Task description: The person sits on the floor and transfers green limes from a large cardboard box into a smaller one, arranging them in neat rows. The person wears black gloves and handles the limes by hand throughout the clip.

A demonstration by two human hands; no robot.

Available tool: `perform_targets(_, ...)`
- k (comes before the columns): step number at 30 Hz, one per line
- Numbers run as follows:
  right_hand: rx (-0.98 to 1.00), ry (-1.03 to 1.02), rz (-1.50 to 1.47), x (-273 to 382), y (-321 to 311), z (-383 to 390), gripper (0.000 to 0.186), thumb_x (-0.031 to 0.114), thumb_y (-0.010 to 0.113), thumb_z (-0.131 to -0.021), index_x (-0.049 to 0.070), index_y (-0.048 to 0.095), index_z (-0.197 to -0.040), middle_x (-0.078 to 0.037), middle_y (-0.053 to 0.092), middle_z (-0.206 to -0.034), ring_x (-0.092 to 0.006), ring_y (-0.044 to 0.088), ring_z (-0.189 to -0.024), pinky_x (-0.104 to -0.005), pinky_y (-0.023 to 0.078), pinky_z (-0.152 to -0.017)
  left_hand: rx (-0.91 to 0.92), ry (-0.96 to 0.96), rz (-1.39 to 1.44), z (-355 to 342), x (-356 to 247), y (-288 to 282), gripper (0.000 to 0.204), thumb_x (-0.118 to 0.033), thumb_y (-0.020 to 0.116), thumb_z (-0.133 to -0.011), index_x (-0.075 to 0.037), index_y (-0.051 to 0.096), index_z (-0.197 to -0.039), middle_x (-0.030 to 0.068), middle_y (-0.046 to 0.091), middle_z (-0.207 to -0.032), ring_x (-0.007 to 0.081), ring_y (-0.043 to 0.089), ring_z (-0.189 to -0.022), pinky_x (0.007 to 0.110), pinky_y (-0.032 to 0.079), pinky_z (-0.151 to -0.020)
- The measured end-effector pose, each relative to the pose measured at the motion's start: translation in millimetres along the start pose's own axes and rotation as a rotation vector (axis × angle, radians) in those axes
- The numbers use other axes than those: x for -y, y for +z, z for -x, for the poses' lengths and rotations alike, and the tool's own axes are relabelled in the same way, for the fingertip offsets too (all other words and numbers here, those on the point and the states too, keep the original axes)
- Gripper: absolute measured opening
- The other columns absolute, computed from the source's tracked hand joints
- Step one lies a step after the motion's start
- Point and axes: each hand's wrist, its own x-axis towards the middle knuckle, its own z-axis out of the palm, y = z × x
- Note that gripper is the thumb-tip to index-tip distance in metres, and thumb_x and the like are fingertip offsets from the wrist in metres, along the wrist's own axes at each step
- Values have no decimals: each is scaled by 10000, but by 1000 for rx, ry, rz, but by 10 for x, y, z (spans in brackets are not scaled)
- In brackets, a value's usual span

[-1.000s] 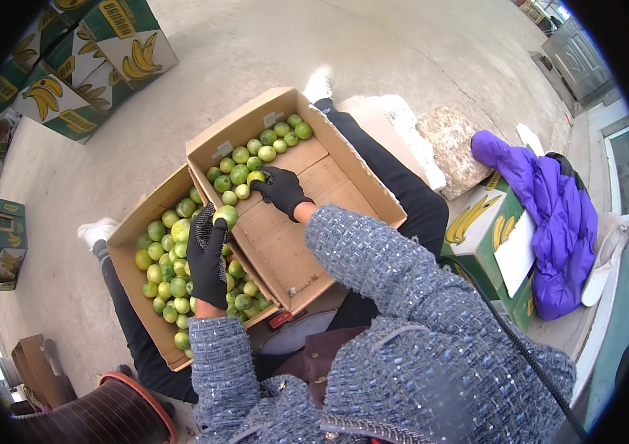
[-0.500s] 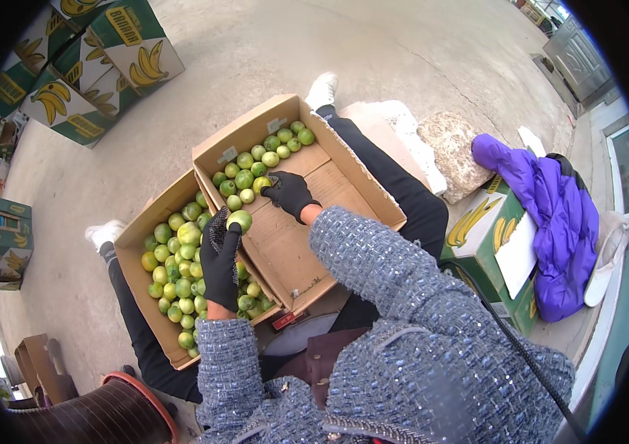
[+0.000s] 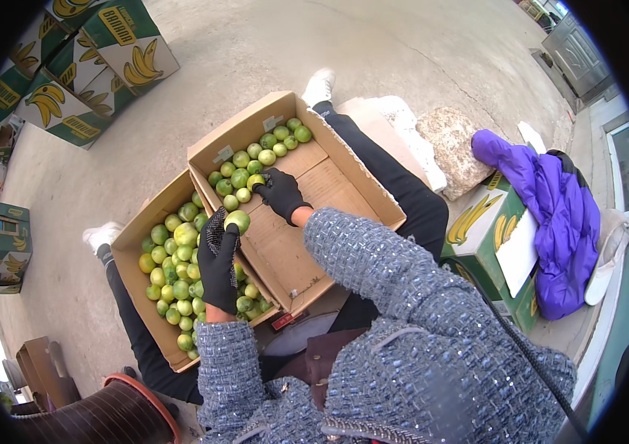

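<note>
Two open cardboard boxes lie side by side between my outstretched legs. The left box (image 3: 131, 248) is heaped with round green tomatoes (image 3: 179, 275), some tinged yellow. In the right box (image 3: 362, 166), green tomatoes (image 3: 254, 151) sit in rows along the far-left side, and bare cardboard shows elsewhere. My left hand (image 3: 218, 268), in a black glove, is closed around a pale green tomato (image 3: 237, 221) above the boxes' adjoining walls. My right hand (image 3: 282, 194), also gloved in black, has its fingers closed on a yellowish tomato (image 3: 255, 182) at the rows' near edge. Its fingertips are partly hidden.
Banana cartons (image 3: 70, 111) are stacked at the far left. On the right stand another banana carton (image 3: 477, 229) with a purple jacket (image 3: 540, 222) over it, and a rough stone (image 3: 447, 152). A brown ribbed container (image 3: 100, 414) with an orange rim is at the lower left.
The whole view has shifted slightly. Both hands keep their grips in nearly the same places relative to the boxes.
</note>
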Motion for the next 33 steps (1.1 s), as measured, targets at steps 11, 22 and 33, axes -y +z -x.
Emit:
perform_targets(11, 126, -12, 50, 35, -158, -13, 393, 243, 728, -815, 1, 629, -1110, -88, 685, -787, -138, 655, -633, -271, 522, -604, -10, 61, 44, -145, 219, 135, 424, -154, 621, -924, -3, 498, -1301, 82, 587, -1162, 152, 567, -1025, 265, 465, -848)
perform_targets(22, 848, 247, -603, 648, -672, 237, 418, 357, 627, -909, 8, 623, -1140, -117, 666, -926, -191, 652, -780, -285, 552, -676, -158, 287, -294, -242, 410, 231, 452, -130, 648, -899, -13, 487, -1305, 117, 557, -1236, 209, 561, -1100, 329, 452, -956)
perform_targets(33, 387, 329, -787, 55, -646, -109, 318, 232, 670, -881, -12, 653, -1083, -125, 677, -941, -208, 666, -795, -322, 564, -686, -85, 434, -489, -211, 399, 242, 432, -194, 612, -921, -53, 499, -1314, 141, 559, -1242, 268, 559, -1115, 366, 455, -951)
